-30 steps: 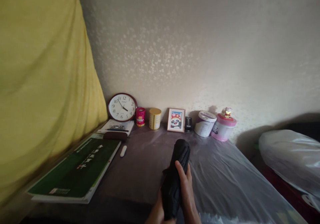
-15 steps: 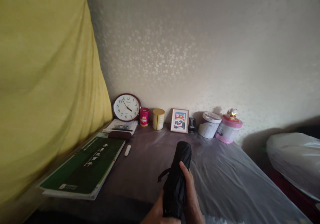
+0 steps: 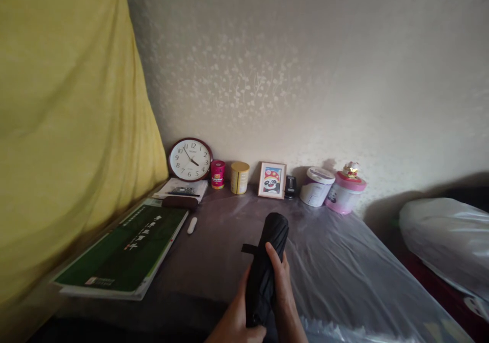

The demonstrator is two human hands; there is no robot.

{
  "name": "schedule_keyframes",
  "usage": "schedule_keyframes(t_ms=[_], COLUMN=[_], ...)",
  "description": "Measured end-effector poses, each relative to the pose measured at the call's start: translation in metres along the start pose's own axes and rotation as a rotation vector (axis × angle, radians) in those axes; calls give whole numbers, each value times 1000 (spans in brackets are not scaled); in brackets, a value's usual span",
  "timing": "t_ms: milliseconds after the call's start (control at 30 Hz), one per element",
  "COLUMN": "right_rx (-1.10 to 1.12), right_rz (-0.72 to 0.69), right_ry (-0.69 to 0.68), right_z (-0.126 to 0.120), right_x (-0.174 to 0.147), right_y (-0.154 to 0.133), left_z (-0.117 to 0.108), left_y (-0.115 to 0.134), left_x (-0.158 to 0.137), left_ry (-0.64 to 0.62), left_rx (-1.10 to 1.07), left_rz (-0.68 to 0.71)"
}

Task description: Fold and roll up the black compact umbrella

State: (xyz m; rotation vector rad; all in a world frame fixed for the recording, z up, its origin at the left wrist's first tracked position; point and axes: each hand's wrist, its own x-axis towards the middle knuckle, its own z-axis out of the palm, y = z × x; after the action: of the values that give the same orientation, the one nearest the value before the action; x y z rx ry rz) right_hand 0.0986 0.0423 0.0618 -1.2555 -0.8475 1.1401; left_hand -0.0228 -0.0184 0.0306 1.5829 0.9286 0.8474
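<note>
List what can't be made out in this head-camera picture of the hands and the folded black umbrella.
- Folded umbrella: its near end is hidden inside the left hand and right hand.
- Both hands: wrists cut off by the bottom edge.
- Green book: cover lettering too small to read.
- Pink can: label too small to read.

Both hands grip a folded black umbrella (image 3: 265, 266) above the desk (image 3: 217, 241): left hand (image 3: 235, 320) at its lower end, right hand (image 3: 284, 294) along its side, fingers (image 3: 274, 257) wrapped on the fabric. Its strap sticks out leftward. A green book (image 3: 124, 251) lies at the desk's left edge; a wall clock (image 3: 190, 159) leans at the far edge.
</note>
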Motion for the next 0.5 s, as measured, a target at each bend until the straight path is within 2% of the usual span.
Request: schedule_keyframes(t_ms=[33,100,233,300,333,400,433,500], right_rx=[-1,-24,-56,-18,10,61,82,109], right_rz=[-2,-12,-16,9,27,66,84,102], right_ry=[-4,0,13,2,-8,-25,-27,-21], right_z=[0,0,3,3,4,4,4,5], right_x=[0,0,1,2,1,0,-1,-3], right_y=[0,0,9,13,14,15,15,14], left_z=[0,2,6,3,0,-8,-12,-19], left_y=[3,6,7,9,12,18,22,26], left_x=[0,1,0,-1,-2,-5,-5,-6], left_ry=[-9,38,89,83,83,58,18,-54], left_rx=[-4,136,531,583,547,340,176,-134], left_rz=[28,39,-230,-263,-220,-112,-97,-165])
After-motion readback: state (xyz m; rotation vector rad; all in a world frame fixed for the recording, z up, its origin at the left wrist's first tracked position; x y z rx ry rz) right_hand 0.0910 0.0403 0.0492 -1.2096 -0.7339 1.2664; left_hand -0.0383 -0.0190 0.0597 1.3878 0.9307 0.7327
